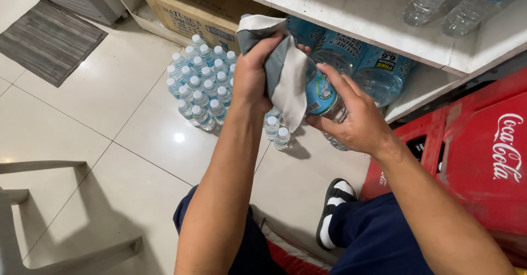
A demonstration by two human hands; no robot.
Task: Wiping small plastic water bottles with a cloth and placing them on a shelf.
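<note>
My left hand [253, 73] grips a grey-and-white cloth [285, 69] and presses it over the top of a clear plastic water bottle [325, 96] with a blue label. From below and to the right, my right hand [351, 115] holds that bottle around its body. Both hands are raised in front of a white shelf [351, 11]. On the lower shelf level behind the hands stand large blue-labelled water bottles [379, 71].
A pack of several small water bottles [200, 80] stands on the white tiled floor, with two loose ones [277, 132] nearer me. A cardboard box [192, 8] sits behind them. Red crates [483, 159] are at right, a grey mat [49, 39] at top left, a plastic chair [33, 220] at left.
</note>
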